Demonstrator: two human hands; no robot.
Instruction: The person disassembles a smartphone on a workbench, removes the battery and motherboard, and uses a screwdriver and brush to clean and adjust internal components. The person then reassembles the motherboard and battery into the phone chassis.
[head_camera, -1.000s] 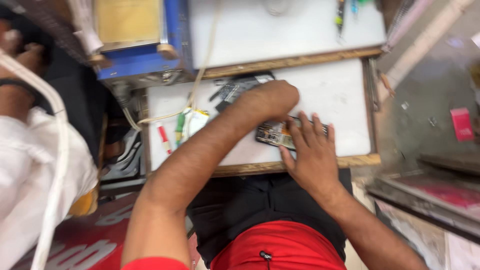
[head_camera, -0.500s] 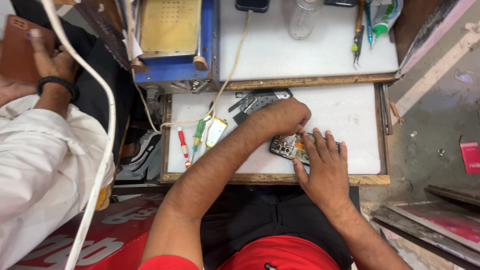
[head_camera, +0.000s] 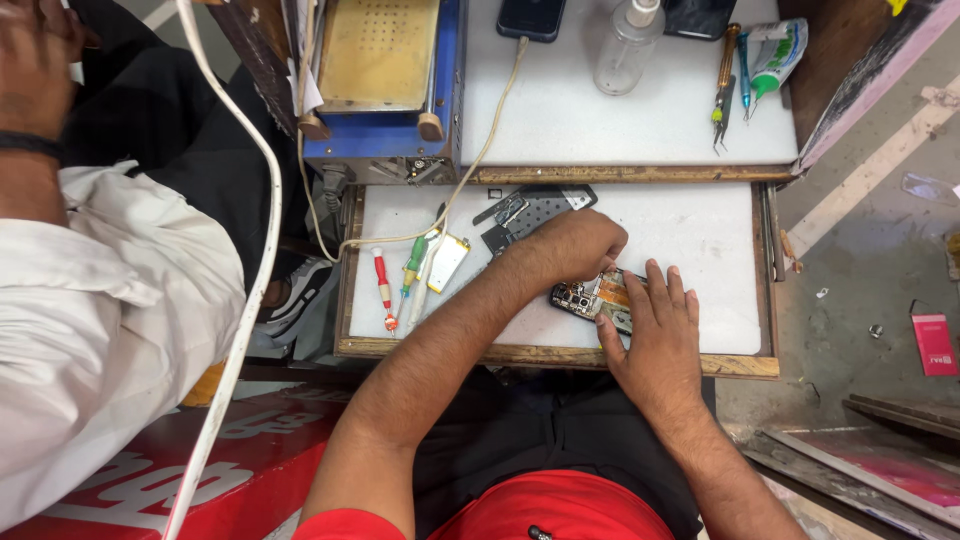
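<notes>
The left hand (head_camera: 575, 245) curls closed over the opened phone (head_camera: 590, 298) on the desk (head_camera: 700, 240). The right hand (head_camera: 655, 325) lies flat on it, fingers spread. Screwdrivers (head_camera: 395, 285) lie well left.

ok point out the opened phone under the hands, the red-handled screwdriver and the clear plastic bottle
opened phone with bare circuit board (head_camera: 578, 297), head view, on the exposed board left of the right hand
red-handled screwdriver (head_camera: 382, 285), head view, on its handle
clear plastic bottle (head_camera: 626, 50), head view, on its body
</notes>
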